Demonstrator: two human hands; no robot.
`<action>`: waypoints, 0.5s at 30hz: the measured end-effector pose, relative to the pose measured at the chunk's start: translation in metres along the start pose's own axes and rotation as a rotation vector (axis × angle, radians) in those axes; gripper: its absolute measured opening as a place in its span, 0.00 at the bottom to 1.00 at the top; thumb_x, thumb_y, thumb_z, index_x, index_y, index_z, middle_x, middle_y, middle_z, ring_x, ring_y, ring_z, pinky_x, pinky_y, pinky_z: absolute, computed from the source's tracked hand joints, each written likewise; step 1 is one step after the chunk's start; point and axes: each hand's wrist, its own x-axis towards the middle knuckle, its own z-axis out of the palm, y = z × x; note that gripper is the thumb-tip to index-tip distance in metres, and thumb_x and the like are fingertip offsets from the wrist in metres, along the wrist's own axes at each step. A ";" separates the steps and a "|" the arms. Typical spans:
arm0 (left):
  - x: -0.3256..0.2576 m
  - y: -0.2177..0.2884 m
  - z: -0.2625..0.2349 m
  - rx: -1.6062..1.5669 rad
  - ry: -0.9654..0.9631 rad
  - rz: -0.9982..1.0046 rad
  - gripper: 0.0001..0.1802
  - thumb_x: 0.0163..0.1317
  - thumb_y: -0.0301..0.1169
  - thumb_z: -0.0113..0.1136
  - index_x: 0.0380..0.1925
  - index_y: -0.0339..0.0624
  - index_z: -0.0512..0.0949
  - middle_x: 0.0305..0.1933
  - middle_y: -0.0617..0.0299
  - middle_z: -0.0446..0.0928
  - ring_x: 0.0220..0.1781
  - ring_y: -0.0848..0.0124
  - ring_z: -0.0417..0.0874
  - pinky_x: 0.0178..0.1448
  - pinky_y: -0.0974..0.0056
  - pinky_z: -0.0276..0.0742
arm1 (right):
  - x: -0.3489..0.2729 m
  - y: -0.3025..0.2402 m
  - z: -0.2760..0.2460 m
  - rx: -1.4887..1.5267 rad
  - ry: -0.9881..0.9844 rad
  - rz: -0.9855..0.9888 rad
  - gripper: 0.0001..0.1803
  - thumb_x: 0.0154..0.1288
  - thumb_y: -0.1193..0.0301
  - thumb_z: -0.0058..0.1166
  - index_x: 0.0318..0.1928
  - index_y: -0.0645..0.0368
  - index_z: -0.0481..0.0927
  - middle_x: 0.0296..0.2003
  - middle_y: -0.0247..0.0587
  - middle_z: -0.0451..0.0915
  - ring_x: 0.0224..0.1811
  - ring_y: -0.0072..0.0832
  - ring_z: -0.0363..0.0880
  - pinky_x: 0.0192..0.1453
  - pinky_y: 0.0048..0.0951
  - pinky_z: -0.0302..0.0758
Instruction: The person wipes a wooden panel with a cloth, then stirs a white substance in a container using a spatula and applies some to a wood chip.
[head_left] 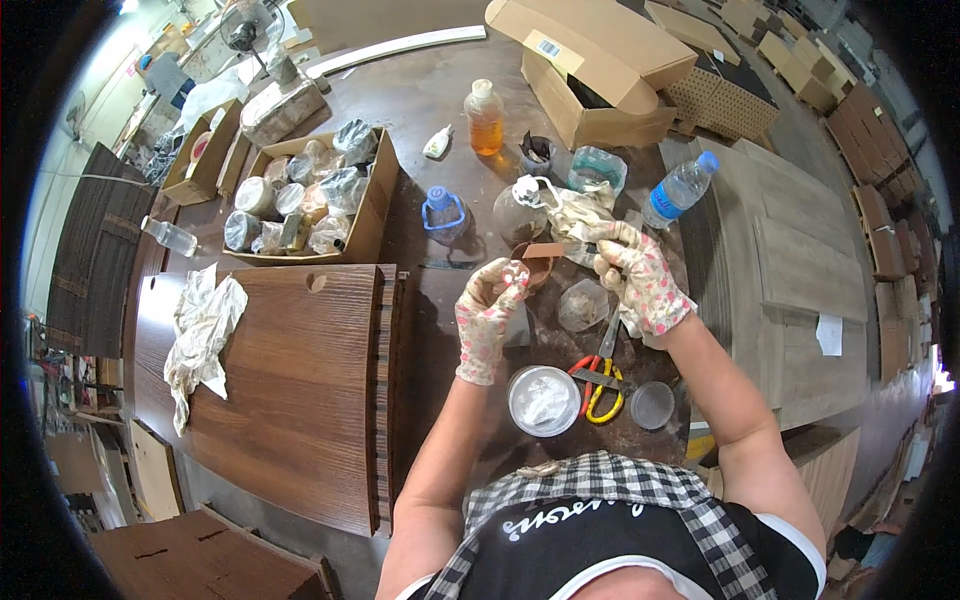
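Note:
Both hands wear pale gloves with pink dots. My left hand [487, 315] is closed in a pinch at the edge of a small flat brown piece [545, 251], which is over a brown round container. My right hand [640, 278] is closed round a small tool with a greyish flat blade [580, 256]; its handle is hidden by the fingers. A crumpled cloth [583, 212] lies just beyond it. Below the hands are an open tub of white paste [544, 400], red-and-yellow-handled scissors [600, 385], a clear plastic cup [584, 304] and a round clear lid [653, 405].
Beyond stand a blue-capped water bottle [681, 190], an orange-liquid bottle [485, 118] and a blue-topped bottle [443, 214]. To the left, a cardboard box [372, 212] of jars stands behind stacked brown panels [280, 375] bearing a rag [203, 335]. Grey panels [800, 250] are stacked at right.

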 end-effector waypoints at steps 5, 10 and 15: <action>-0.002 0.003 -0.005 0.010 0.081 -0.005 0.18 0.53 0.16 0.60 0.46 0.34 0.74 0.43 0.58 0.78 0.43 0.74 0.79 0.49 0.69 0.76 | 0.012 -0.006 0.013 -0.662 -0.084 -0.219 0.07 0.61 0.76 0.47 0.39 0.57 0.76 0.28 0.32 0.75 0.26 0.17 0.72 0.29 0.19 0.68; -0.007 0.008 -0.008 0.023 0.070 0.015 0.17 0.54 0.18 0.60 0.46 0.33 0.74 0.43 0.58 0.78 0.43 0.74 0.79 0.49 0.70 0.75 | 0.044 0.024 0.019 -1.368 -0.163 -0.759 0.10 0.55 0.71 0.49 0.39 0.55 0.75 0.29 0.48 0.78 0.34 0.44 0.78 0.39 0.42 0.73; -0.013 0.010 -0.011 0.058 0.090 0.020 0.17 0.55 0.18 0.59 0.46 0.33 0.74 0.44 0.58 0.78 0.44 0.74 0.79 0.50 0.68 0.75 | 0.066 0.041 0.012 -1.567 -0.215 -0.665 0.08 0.56 0.70 0.49 0.37 0.56 0.74 0.26 0.48 0.77 0.31 0.45 0.78 0.33 0.43 0.73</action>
